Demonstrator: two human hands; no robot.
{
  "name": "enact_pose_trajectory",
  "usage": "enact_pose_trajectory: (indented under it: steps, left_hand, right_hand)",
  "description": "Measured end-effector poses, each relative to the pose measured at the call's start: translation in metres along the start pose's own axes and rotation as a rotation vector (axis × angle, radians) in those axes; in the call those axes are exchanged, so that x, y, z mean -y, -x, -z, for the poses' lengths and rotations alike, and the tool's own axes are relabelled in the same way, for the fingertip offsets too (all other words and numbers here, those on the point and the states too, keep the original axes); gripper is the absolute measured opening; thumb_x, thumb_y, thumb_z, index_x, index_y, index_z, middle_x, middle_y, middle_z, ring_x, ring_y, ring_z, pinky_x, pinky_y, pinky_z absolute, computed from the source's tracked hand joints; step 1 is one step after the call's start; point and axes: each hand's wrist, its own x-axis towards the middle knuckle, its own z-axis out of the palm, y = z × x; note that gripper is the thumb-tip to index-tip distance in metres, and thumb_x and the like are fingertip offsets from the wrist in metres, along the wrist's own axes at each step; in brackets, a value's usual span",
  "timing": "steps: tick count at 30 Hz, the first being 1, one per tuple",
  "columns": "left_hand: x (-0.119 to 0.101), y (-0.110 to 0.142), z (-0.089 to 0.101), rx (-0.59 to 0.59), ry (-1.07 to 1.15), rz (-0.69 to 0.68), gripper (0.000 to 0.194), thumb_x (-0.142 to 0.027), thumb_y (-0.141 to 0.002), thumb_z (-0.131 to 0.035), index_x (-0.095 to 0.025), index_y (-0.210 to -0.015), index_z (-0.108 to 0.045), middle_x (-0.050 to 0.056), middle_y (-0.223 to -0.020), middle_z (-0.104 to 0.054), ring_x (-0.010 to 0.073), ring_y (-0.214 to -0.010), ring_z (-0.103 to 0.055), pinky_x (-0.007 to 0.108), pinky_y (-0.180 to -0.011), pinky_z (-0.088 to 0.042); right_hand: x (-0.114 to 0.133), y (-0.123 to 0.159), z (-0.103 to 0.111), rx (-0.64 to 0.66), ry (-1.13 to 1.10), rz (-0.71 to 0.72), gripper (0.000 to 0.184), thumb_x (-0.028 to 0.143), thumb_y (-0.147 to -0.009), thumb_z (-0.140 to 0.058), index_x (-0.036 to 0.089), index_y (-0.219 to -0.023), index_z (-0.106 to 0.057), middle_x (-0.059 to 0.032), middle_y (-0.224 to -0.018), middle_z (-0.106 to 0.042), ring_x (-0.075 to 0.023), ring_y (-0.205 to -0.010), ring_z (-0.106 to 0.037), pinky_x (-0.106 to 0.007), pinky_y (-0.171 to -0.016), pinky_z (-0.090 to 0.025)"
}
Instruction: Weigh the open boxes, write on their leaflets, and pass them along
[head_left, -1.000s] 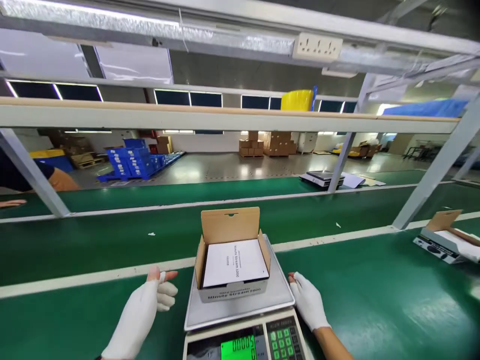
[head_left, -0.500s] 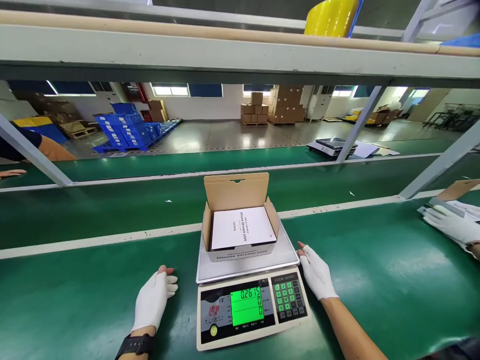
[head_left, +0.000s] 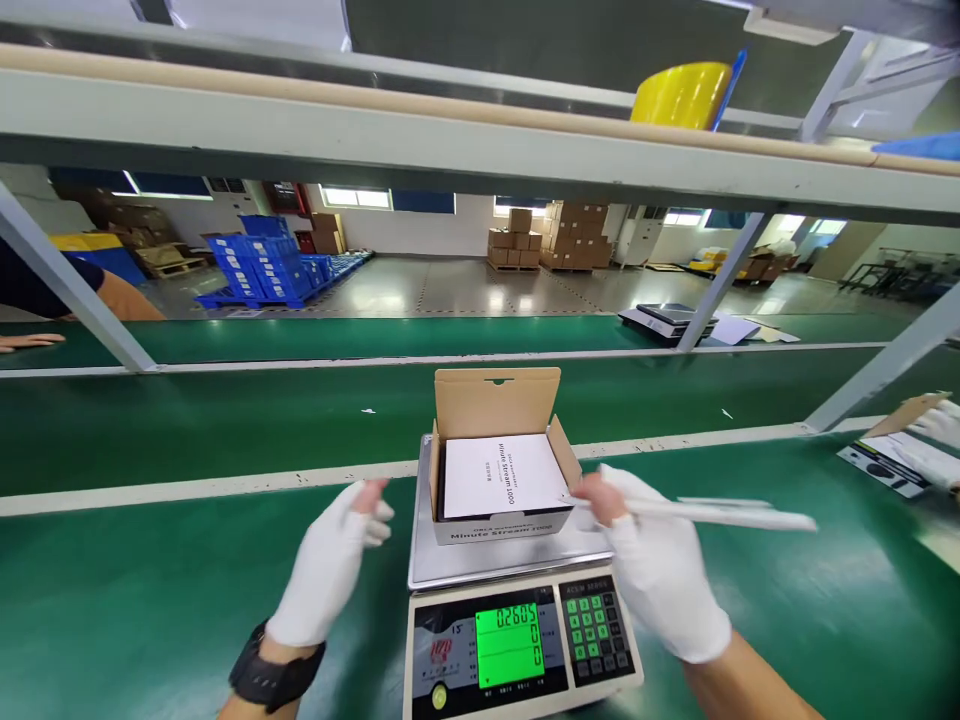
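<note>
An open cardboard box (head_left: 501, 530) marked "Minute Stream 1000" stands on the metal plate of a digital scale (head_left: 525, 640), with its lid raised at the back. A white printed booklet (head_left: 502, 475) lies flat inside the box. My right hand (head_left: 652, 550), in a white glove, is at the box's front right corner. It pinches a thin white strip-like item (head_left: 735, 513), blurred and seen almost edge-on; its kind cannot be told. Left of the scale, my gloved left hand (head_left: 334, 555) hovers holding nothing, its thumb apart from the loosely bent fingers. The display (head_left: 510, 645) reads 0.2605.
At the right edge, a co-worker's gloved hands (head_left: 934, 440) are at another box and a printed sheet (head_left: 885, 465). Another person's hand (head_left: 30, 342) rests at far left. A shelf beam (head_left: 450, 150) crosses overhead, with slanted posts (head_left: 724, 285) below. A second scale (head_left: 667, 320) sits farther back.
My right hand has moved from the scale's right side up to the box corner and now holds the thin white item. My left hand has risen toward the box. The reading dropped from 0.2615.
</note>
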Motion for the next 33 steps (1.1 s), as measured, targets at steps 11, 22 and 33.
enact_pose_trajectory:
  steps: [11, 22, 33]
  left_hand:
    - [-0.021, 0.008, -0.054, 0.255, 0.311, 0.055, 0.055, -0.062, -0.089, -0.029, -0.01, -0.102, -0.041, 0.006, -0.051, -0.051, 0.0169, -0.041, -0.047, 0.023, -0.038, -0.035]
    - [-0.014, 0.009, -0.058, 0.254, 0.479, 0.025, 0.052, -0.059, -0.088, -0.038, -0.007, -0.096, -0.042, 0.006, -0.056, -0.051, 0.015, -0.042, -0.048, 0.023, -0.037, -0.037]
    - [-0.014, 0.01, -0.058, 0.248, 0.478, 0.026, 0.052, -0.059, -0.088, -0.038, -0.008, -0.094, -0.043, 0.005, -0.054, -0.05, 0.0151, -0.041, -0.047, 0.023, -0.037, -0.036]
  right_hand:
    - [0.037, -0.043, -0.081, 0.542, -0.042, -0.123, 0.055, 0.058, -0.088, -0.036, 0.007, -0.078, -0.056, -0.001, -0.076, -0.053, 0.0006, -0.071, -0.045, -0.011, -0.066, -0.033]
    - [0.035, -0.036, -0.1, 0.643, 0.092, -0.107, 0.053, 0.056, -0.09, -0.03, 0.013, -0.083, -0.06, 0.0008, -0.083, -0.054, -0.0029, -0.076, -0.047, -0.018, -0.072, -0.033]
    - [0.034, -0.035, -0.1, 0.623, 0.174, -0.125, 0.051, 0.054, -0.09, -0.029, 0.013, -0.082, -0.059, 0.0002, -0.078, -0.053, -0.0018, -0.068, -0.044, -0.017, -0.066, -0.029]
